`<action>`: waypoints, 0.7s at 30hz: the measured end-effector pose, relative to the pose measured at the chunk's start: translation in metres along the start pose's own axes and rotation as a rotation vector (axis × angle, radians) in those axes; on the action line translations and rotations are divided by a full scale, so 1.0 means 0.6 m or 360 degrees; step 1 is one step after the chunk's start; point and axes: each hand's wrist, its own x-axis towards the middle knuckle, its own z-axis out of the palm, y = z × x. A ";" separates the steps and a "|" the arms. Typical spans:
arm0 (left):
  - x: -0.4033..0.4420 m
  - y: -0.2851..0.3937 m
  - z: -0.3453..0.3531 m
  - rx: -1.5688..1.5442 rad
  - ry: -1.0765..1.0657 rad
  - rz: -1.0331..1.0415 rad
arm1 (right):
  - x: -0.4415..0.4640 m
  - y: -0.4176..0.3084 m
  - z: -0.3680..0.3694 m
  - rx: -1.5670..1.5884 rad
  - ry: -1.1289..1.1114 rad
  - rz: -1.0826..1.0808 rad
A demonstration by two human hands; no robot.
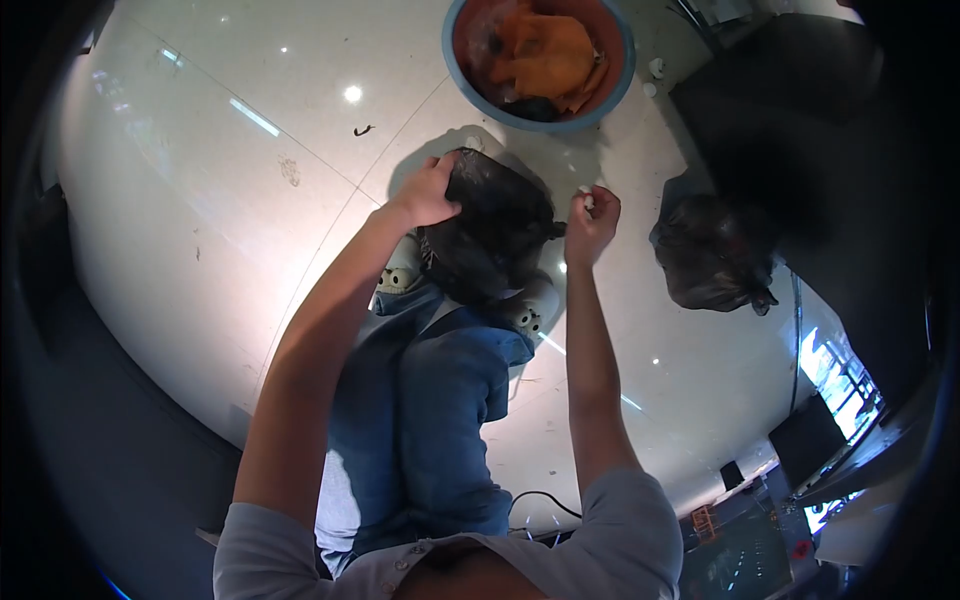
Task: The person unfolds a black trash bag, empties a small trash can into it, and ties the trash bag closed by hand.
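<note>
A black plastic bag (490, 225) stands on the floor between my feet. My left hand (432, 192) is closed on its upper left edge. To the right of the bag, my right hand (593, 222) is raised with its fingers pinched round a small white crumpled piece (588, 200); its exact kind is unclear. What lies inside the bag is too dark to make out.
Beyond the bag sits a blue-rimmed basin (455, 75) with an orange cloth (555, 62) in it. Small white scraps (656, 68) lie beside the basin. A second dark plastic bag (712, 255) is on the right, by a large dark object (790, 120).
</note>
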 end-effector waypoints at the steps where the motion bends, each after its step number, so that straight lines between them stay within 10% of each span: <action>1: -0.003 -0.003 0.010 -0.0034 0.0056 0.0056 | -0.011 -0.041 -0.006 0.0067 -0.0006 -0.0265; 8: -0.043 -0.018 0.027 -0.0149 0.0019 0.0096 | -0.097 -0.056 0.058 -0.0935 -0.2179 -0.0467; 15: -0.070 -0.098 0.026 -0.0143 -0.0004 -0.0154 | -0.029 -0.114 0.157 -0.0471 -0.0728 -0.0029; 21: -0.065 -0.145 0.008 -0.0205 0.0146 -0.0180 | -0.024 -0.028 0.282 -0.1134 -0.0959 -0.0526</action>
